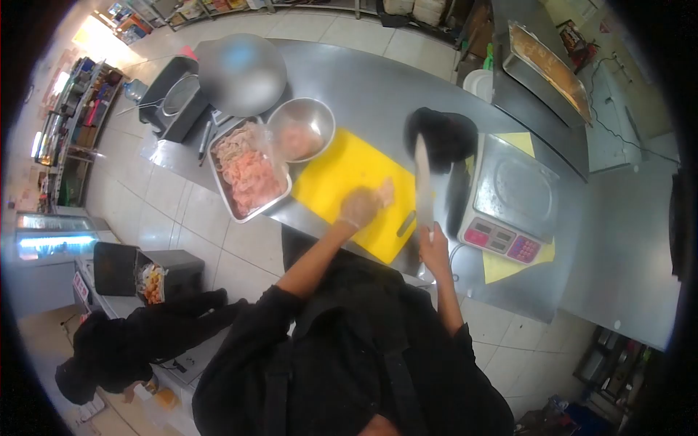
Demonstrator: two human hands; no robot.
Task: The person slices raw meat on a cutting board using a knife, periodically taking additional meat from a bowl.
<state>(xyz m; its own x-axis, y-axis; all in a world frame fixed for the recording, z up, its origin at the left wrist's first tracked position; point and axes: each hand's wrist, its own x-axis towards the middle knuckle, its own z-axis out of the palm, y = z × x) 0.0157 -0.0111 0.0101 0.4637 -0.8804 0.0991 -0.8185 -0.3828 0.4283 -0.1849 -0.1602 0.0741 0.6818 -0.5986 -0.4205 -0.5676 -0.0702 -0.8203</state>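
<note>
On the yellow cutting board (334,167) lies a small piece of pale meat (386,191). My left hand (360,207), blurred and seemingly gloved, is over the board right beside that piece; its fingers are not clear. My right hand (434,247) grips the handle of a large knife (423,182), its blade pointing away from me past the board's right edge. Left of the board stand a metal tray (238,215) with pink and paler meat strips and a steel bowl (326,116) with some meat inside.
Right of the knife are a black object (447,134) and a scale (512,192) on yellow sheets. A large round metal bowl or lid (243,76), a grey bin (178,120) and a marker (203,140) are at the back left. Another person (131,341) works at lower left.
</note>
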